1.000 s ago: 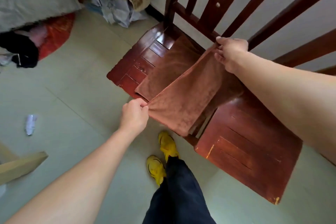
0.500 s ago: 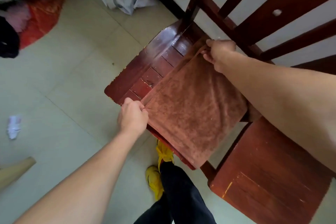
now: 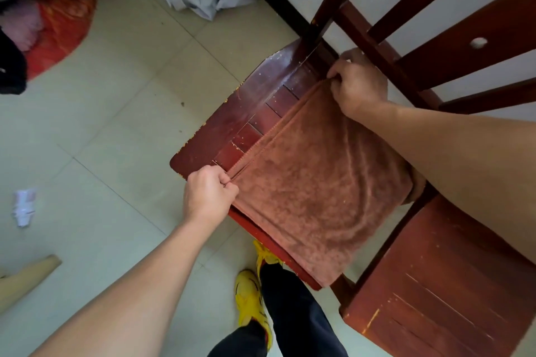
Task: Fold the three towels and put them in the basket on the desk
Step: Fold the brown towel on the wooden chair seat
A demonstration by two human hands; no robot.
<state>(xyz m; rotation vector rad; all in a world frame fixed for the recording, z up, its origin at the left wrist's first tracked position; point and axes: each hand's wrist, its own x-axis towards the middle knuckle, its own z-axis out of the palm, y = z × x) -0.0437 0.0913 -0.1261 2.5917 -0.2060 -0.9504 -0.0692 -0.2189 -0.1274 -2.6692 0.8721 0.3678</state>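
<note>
Rust-brown terry towel (image 3: 313, 194) lies folded over on the slatted seat of a dark red wooden chair (image 3: 249, 113), its doubled hemmed edges lined up along the left side and its lower corner hanging past the seat's front edge. One towel is plainly in view; a bit of similar brown cloth peeks out under the right forearm, though I cannot tell whether it is a separate piece. Two hands are at work — the left hand (image 3: 210, 197) is closed in a pinch on the near end of the stacked edges, the right hand (image 3: 358, 85) closed the same way on the far end by the chair back. A second red wooden seat (image 3: 441, 293) stands just beside, at lower right. Two yellow shoes (image 3: 252, 295) show on the pale tiled floor (image 3: 116, 124).
</note>
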